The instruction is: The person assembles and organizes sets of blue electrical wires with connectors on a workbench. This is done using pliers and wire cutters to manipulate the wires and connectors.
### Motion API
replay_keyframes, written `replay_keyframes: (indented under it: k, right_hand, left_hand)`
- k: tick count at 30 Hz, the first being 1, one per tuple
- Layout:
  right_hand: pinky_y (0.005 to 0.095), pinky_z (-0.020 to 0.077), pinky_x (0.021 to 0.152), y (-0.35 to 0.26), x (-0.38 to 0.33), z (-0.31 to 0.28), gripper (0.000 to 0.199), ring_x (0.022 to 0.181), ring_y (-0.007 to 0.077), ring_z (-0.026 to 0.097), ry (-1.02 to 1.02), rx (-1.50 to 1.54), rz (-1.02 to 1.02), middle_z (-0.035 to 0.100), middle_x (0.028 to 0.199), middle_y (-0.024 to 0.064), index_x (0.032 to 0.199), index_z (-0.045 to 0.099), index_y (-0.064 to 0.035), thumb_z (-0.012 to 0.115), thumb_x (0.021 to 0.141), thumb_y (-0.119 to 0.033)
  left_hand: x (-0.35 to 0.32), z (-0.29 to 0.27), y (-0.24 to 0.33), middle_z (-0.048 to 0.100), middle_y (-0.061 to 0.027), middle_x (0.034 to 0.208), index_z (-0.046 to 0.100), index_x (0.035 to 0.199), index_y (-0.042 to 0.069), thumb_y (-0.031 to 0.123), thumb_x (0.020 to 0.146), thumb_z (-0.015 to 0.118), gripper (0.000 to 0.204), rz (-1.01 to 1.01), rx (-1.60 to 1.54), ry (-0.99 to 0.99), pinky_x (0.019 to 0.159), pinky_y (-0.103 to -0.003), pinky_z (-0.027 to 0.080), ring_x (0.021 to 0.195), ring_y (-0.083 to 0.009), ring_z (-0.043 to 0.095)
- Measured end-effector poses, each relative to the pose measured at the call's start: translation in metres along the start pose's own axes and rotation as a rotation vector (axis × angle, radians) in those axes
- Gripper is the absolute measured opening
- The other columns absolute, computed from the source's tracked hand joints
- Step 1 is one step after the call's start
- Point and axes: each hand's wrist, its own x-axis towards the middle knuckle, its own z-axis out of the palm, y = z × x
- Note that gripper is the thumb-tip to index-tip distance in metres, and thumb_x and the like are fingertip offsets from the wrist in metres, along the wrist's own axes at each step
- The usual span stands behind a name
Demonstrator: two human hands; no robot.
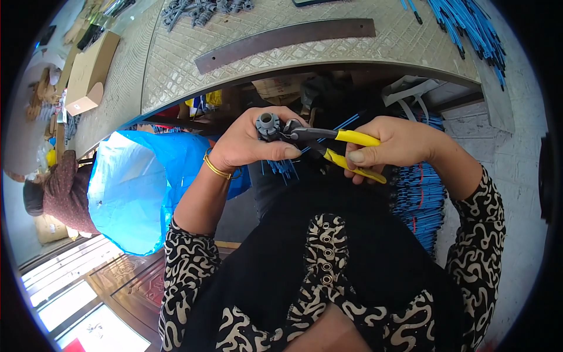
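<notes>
My left hand [246, 138] is closed around a grey plastic ring-shaped part [268, 126] with a hollow round centre and small teeth about its rim. Blue rods [281, 167] stick out below that hand; whether they join the grey part I cannot tell. In my right hand [393, 144] are pliers [346, 138] with yellow handles and dark jaws. Their handles stand apart, and the jaw tips meet the right side of the grey part, close to my left fingers. What exactly lies between the jaws is too small to make out.
Ahead is a patterned table [176, 64] with a curved dark metal strip [287, 41], grey plastic parts [205, 10] and blue rods [469, 29]. A large blue bag [132, 190] stands left. Bundled blue rods [419, 196] lie right. Another person [64, 190] is at far left.
</notes>
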Motion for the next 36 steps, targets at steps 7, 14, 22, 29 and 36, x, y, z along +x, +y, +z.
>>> replay_keyframes:
  k: [7, 14, 22, 29, 36]
  right_hand:
    - [0.0248, 0.0507, 0.060, -0.003, 0.000, 0.003, 0.041, 0.071, 0.0134, 0.061, 0.052, -0.205, -0.082, 0.061, 0.082, 0.0068, 0.099, 0.057, -0.0005, 0.053, 0.087, -0.040]
    - [0.0246, 0.0490, 0.060, -0.003, 0.003, 0.016, 0.037, 0.067, 0.0122, 0.059, 0.070, -0.074, 0.049, 0.058, 0.077, 0.0043, 0.098, 0.055, -0.0019, 0.054, 0.087, -0.037]
    - [0.0271, 0.0462, 0.057, 0.015, 0.018, 0.045, 0.035, 0.063, 0.0142, 0.056, 0.198, -0.039, -0.098, 0.058, 0.078, 0.0070, 0.100, 0.054, -0.0010, 0.050, 0.090, -0.034]
    - [0.0300, 0.0449, 0.059, -0.009, 0.012, 0.030, 0.033, 0.062, 0.0155, 0.054, 0.320, -0.423, -0.058, 0.056, 0.070, 0.0067, 0.095, 0.053, -0.0004, 0.051, 0.090, -0.033]
    - [0.0364, 0.0443, 0.062, -0.041, 0.015, 0.021, 0.035, 0.064, 0.0224, 0.055, 0.361, -0.928, -0.019, 0.056, 0.069, 0.0109, 0.096, 0.053, 0.0016, 0.051, 0.089, -0.032]
  left_hand:
    - [-0.003, -0.001, -0.001, 0.061, -0.0071, 0.089, 0.063, 0.096, 0.000, 0.017, 0.058, 0.078, 0.043, 0.026, -0.014, 0.005, 0.073, -0.026, 0.044, 0.080, -0.0148, 0.056]
    - [-0.005, 0.000, -0.005, 0.061, -0.0057, 0.086, 0.063, 0.094, 0.001, 0.012, 0.062, 0.077, 0.037, 0.065, -0.053, 0.025, 0.074, -0.025, 0.044, 0.080, -0.0136, 0.056]
    - [-0.005, -0.007, -0.011, 0.059, -0.0056, 0.084, 0.060, 0.085, 0.002, 0.012, 0.063, 0.076, 0.029, 0.030, 0.002, 0.063, 0.072, -0.026, 0.043, 0.079, -0.0139, 0.054]
    - [0.000, -0.007, -0.011, 0.058, -0.0021, 0.079, 0.057, 0.081, 0.004, 0.011, 0.065, 0.076, 0.025, 0.032, 0.054, 0.158, 0.068, -0.024, 0.042, 0.074, -0.0101, 0.052]
    - [0.000, -0.009, -0.012, 0.057, 0.0006, 0.075, 0.058, 0.088, 0.003, 0.011, 0.065, 0.077, 0.032, 0.087, 0.149, 0.328, 0.065, -0.023, 0.043, 0.071, -0.0072, 0.052]
